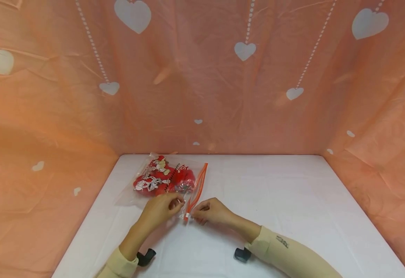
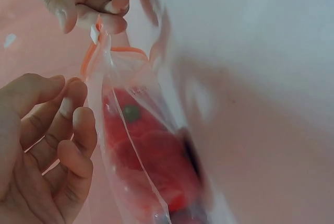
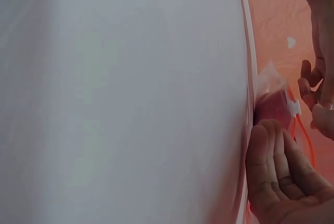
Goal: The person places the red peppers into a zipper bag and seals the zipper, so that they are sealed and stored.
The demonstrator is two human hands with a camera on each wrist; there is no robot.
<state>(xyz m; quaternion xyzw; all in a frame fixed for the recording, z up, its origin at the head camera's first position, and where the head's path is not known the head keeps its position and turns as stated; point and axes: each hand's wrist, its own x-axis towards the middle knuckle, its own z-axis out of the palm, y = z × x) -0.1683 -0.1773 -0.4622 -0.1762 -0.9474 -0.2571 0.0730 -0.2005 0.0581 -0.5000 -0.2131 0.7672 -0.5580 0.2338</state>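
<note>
A clear zip bag (image 1: 160,177) printed with cartoon figures lies at the table's back left, with red things inside whose kind is unclear. Its orange zip strips (image 1: 203,175) stand apart along the mouth, and a white slider (image 1: 187,215) sits at their near end. Beside the bag's near corner is my left hand (image 1: 160,208), fingers loosely bent; the left wrist view shows nothing held in it. Just right of the slider, my right hand (image 1: 216,211) has relaxed fingers. In the left wrist view its thumb and fingers are apart around the slider's end without pinching it.
A white-covered table (image 1: 275,193) extends to the right of the bag. Orange curtains (image 1: 216,96) with white hearts enclose the back and sides. A dark device is strapped to each wrist, below the cream sleeves (image 1: 293,251).
</note>
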